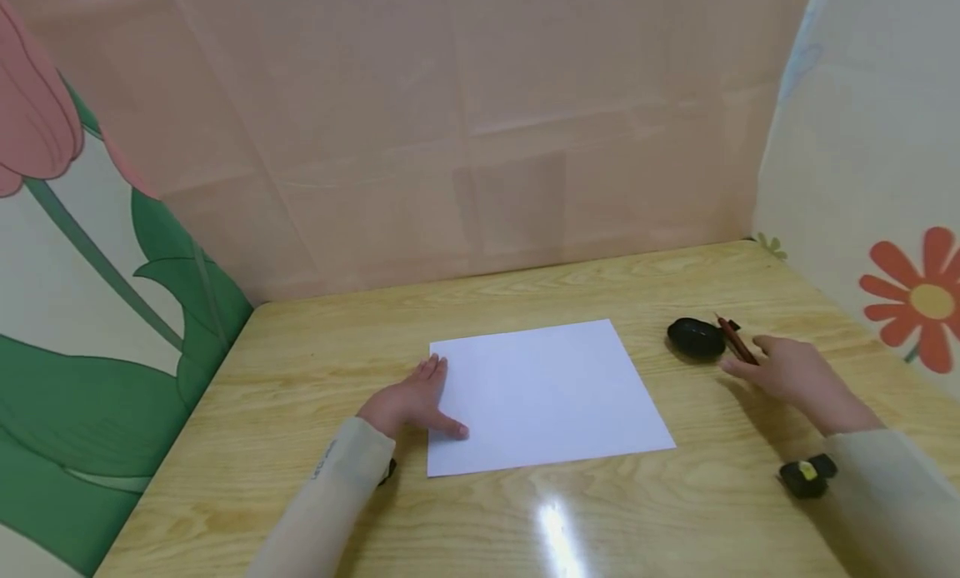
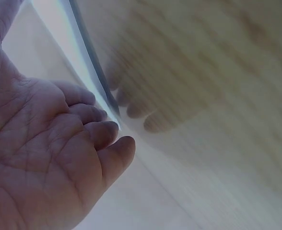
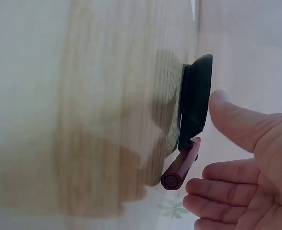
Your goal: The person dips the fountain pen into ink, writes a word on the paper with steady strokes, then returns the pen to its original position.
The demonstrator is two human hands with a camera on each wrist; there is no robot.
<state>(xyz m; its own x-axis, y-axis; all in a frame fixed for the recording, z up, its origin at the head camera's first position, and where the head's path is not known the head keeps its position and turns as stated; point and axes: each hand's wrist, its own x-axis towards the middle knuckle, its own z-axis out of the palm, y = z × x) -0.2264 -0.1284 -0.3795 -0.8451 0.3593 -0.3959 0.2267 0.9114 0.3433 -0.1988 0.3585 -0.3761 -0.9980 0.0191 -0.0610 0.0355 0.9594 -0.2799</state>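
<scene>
A sheet of white paper (image 1: 540, 399) lies on the wooden table. My left hand (image 1: 412, 403) rests at its left edge, fingers spread, thumb over the sheet; the left wrist view shows this palm (image 2: 40, 139) with the fingers near the paper's edge. To the right, a dark red pen (image 1: 737, 341) leans on a glossy black oval object (image 1: 696, 338), its thin tip pointing away from me. My right hand (image 1: 798, 378) is just right of the pen, fingers relaxed. In the right wrist view, thumb and fingers are apart with the pen (image 3: 180, 167) beyond them.
The table (image 1: 315, 353) meets a pinkish cloth backdrop (image 1: 510, 145) at the back. Flower-printed panels stand on both sides, a pink tulip (image 1: 37, 103) at left and a red flower (image 1: 932, 301) at right. Light glares off the table front.
</scene>
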